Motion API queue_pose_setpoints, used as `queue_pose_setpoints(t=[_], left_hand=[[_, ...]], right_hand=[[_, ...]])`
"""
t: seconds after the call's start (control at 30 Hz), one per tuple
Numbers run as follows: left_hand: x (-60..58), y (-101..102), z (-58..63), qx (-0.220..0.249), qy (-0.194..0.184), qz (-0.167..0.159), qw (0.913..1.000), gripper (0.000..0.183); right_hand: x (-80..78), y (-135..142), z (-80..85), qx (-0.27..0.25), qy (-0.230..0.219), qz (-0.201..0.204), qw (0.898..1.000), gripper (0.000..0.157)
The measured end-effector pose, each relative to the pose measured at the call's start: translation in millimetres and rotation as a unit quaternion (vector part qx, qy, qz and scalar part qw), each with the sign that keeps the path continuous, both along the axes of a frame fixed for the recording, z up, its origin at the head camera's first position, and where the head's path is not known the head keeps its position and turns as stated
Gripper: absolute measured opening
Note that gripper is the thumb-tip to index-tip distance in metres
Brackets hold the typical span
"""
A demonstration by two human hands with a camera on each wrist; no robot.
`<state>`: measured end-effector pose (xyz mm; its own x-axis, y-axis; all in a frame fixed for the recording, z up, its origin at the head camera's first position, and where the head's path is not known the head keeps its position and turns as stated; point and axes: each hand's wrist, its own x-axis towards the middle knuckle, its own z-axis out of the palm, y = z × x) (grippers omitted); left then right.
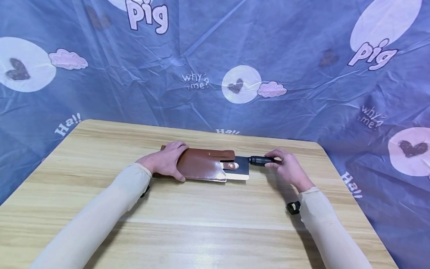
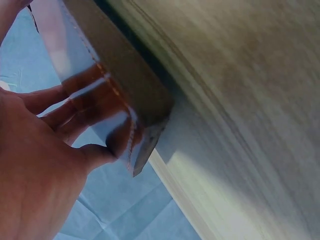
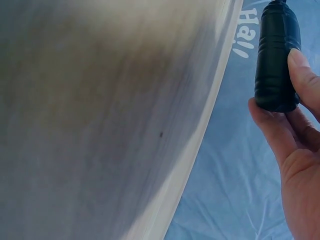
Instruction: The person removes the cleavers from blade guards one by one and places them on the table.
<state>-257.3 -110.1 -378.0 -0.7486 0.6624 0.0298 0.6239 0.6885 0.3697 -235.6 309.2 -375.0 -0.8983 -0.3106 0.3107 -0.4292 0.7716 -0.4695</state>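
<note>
A brown leather knife sheath (image 1: 201, 163) lies lengthwise over the table, with a cleaver (image 1: 242, 169) partly inside it. The blade's rear part and its black ribbed handle (image 3: 276, 60) show past the sheath's right end; the rest of the blade is hidden in the leather. My left hand (image 1: 167, 160) grips the sheath near its left end, thumb on the near edge and fingers over the far one. With thumb and fingers, my right hand (image 1: 288, 168) pinches the end of the handle. A snap strap (image 1: 230, 166) overlaps the exposed blade.
The light wood table (image 1: 201, 231) has rounded far corners. Just behind it hangs a blue printed cloth (image 1: 208, 45), which also runs down the right side. A black wrist-camera piece (image 1: 293, 207) sits under the right sleeve.
</note>
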Motion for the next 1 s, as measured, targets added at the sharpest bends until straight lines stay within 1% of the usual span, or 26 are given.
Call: queue_pose_setpoints(t=[0.33,0.63,0.73,1.0], left_hand=[[2.2,1.8,2.1,0.009,-0.001,0.007,0.9999,0.11],[5.5,1.0,1.7,0.015,-0.002,0.011,0.9998,0.109],[6.1,-0.7,1.3,0.015,-0.003,0.014,0.9998,0.109],[5.0,-1.0,0.8,0.016,-0.003,0.008,0.9998,0.108]], right_hand=[[3.3,3.3,1.9,-0.009,0.002,0.0,1.0,0.027],[3.9,2.8,4.7,-0.023,-0.011,-0.001,1.0,0.026],[2.6,1.8,4.5,-0.02,-0.009,-0.001,1.0,0.026],[3.0,3.1,3.4,-0.014,-0.015,-0.005,1.0,0.025]])
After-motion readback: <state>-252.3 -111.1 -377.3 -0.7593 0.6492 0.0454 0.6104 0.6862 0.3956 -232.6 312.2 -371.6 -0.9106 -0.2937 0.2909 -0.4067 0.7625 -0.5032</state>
